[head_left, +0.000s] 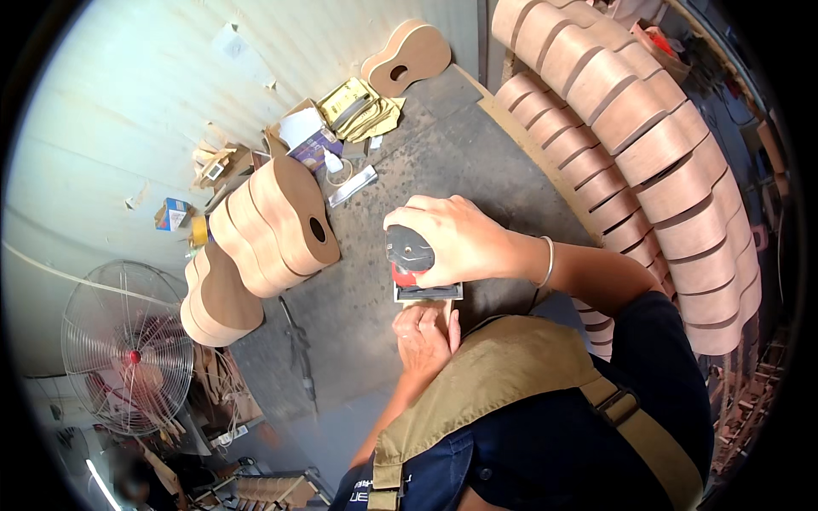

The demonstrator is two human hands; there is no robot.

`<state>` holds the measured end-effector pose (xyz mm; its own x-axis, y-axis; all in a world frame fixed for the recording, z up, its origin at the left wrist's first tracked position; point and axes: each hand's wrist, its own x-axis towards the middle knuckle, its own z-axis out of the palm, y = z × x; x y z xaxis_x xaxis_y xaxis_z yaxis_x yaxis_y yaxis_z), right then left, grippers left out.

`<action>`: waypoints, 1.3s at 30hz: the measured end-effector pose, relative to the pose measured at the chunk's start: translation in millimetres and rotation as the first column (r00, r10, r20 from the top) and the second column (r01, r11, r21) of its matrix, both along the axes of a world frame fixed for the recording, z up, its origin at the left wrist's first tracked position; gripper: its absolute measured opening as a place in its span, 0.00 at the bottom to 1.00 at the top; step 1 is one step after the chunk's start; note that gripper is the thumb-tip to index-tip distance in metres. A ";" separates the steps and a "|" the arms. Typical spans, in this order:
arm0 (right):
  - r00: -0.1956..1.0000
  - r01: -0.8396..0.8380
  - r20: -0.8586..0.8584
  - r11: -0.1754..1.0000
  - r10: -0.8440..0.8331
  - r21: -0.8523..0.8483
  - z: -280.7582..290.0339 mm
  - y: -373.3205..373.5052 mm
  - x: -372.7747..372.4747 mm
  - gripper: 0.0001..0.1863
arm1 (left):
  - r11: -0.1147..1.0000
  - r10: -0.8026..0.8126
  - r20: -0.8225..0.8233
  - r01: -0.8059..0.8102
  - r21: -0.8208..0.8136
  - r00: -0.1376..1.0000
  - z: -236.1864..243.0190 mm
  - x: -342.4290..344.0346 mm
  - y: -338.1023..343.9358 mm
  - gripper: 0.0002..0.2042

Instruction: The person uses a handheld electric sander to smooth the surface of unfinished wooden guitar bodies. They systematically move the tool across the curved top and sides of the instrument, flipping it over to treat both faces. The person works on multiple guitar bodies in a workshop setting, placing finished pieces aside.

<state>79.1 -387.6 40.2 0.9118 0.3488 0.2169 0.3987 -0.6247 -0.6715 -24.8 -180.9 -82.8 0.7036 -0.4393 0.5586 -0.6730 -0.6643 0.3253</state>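
Nearest is the wearer's tan apron [503, 366], over a dark blue shirt [545, 434], a buckled strap [639, 426] running down its right side. Just beyond the apron, the left hand [423, 339] lies with bent fingers on a small pale wood piece [436, 305], touching it; whether it clasps the piece or only presses it, I cannot tell. The piece sits over the near part of the grey bench [477, 157], partly under the flat pad of a black and red sander [409, 249]. The right hand [460, 238], a bangle [550, 260] at its wrist, grasps the sander from above and from its right, fingers wrapped about the top. Left of the hands, a thin dark tool [298, 345] lies on the bench. Past it stand two groups of pale guitar bodies, a smaller one [223, 294] and a larger one [277, 226]. To the right, long rows of wood bodies [673, 196] curve away. Farther along the bench are a white bottle [332, 160], a purple box [317, 151] and yellow sheets [362, 111]. Farthest, one guitar body [413, 55] leans by the pale wall [307, 43].
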 end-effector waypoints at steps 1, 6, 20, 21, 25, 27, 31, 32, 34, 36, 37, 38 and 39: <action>1.000 -0.012 -0.021 1.000 0.012 0.010 1.1 1.3 -0.5 0.33 | 1.000 0.011 0.035 -0.011 -0.002 0.999 -1.5 -0.2 1.0 0.27; 0.997 0.028 -0.077 0.999 -0.030 -0.024 -1.3 -2.6 12.6 0.36 | 0.999 -0.043 -0.034 0.043 0.015 0.999 -1.6 3.0 3.1 0.29; 0.978 0.085 0.206 0.945 -0.019 -0.316 -31.9 -1.6 21.1 0.45 | 0.999 -0.007 -0.093 0.011 0.043 0.996 -1.1 4.3 2.7 0.33; 0.976 0.092 0.218 0.942 -0.020 -0.322 -31.5 -3.6 23.1 0.45 | 0.999 0.005 -0.083 0.000 0.054 0.997 -0.2 3.8 0.5 0.34; 0.958 0.146 0.283 0.926 -0.045 -0.347 -28.8 -20.8 38.0 0.47 | 0.995 0.038 -0.098 -0.028 0.099 0.994 3.2 0.8 -2.1 0.32; 0.939 0.216 0.330 0.910 -0.095 -0.353 -44.6 -37.4 51.9 0.44 | 0.991 0.039 -0.141 -0.020 0.131 0.989 10.1 -1.7 2.2 0.31; 0.951 0.209 0.274 0.952 -0.145 -0.223 -43.7 -51.9 64.9 0.39 | 0.987 0.054 -0.255 -0.012 0.163 0.965 30.1 5.6 -2.1 0.31; 0.967 0.158 0.231 0.964 -0.107 -0.213 -38.0 -46.8 61.2 0.38 | 0.986 0.057 -0.294 -0.007 0.166 0.954 32.9 5.4 -2.7 0.31; 0.994 0.041 0.107 0.979 -0.020 -0.198 -29.2 -33.3 52.8 0.37 | 0.969 0.042 -0.295 0.033 0.245 0.955 37.0 10.0 -6.2 0.30; 0.999 -0.049 -0.010 0.971 0.048 -0.235 -31.9 -22.8 56.3 0.37 | 0.951 0.043 -0.305 0.055 0.305 0.951 40.8 14.4 -8.0 0.30; 0.991 -0.119 -0.088 0.964 0.101 -0.237 -27.6 -23.9 61.1 0.37 | 0.943 0.052 -0.315 0.057 0.327 0.948 43.9 16.5 -6.2 0.30; 0.990 -0.126 -0.091 0.974 0.111 -0.187 -32.1 -29.6 74.9 0.37 | 0.936 0.061 -0.324 0.059 0.348 0.944 46.1 18.1 -6.3 0.30; 0.979 -0.128 -0.182 0.977 0.096 -0.170 -24.3 -36.2 91.8 0.35 | 0.937 0.068 -0.334 0.055 0.345 0.940 48.7 17.4 -7.6 0.30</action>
